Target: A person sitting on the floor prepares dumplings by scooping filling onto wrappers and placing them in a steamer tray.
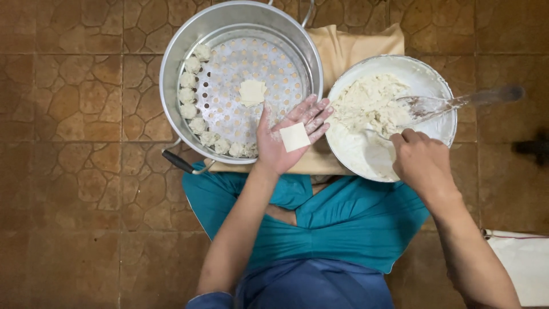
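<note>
My left hand (285, 136) lies palm up over the near edge of a metal steamer pot (171, 63), with a small square dough wrapper (295, 137) resting on its fingers. My right hand (420, 159) is curled over the near side of a white bowl (434, 71) of pale filling (369, 103). A blurred spoon (452, 105) reaches into the filling; the grip on it is hidden. Several folded dumplings (190, 94) line the left and near rim of the perforated steamer tray (269, 68). A small stack of wrappers (252, 91) sits at the tray's middle.
The pot and bowl stand on a tan cloth (349, 46) on a brown stone-pattern floor (74, 200). My lap, in teal and blue cloth (343, 223), is just below. A black pot handle (177, 161) sticks out at the near left. A white sheet (523, 260) lies at the right.
</note>
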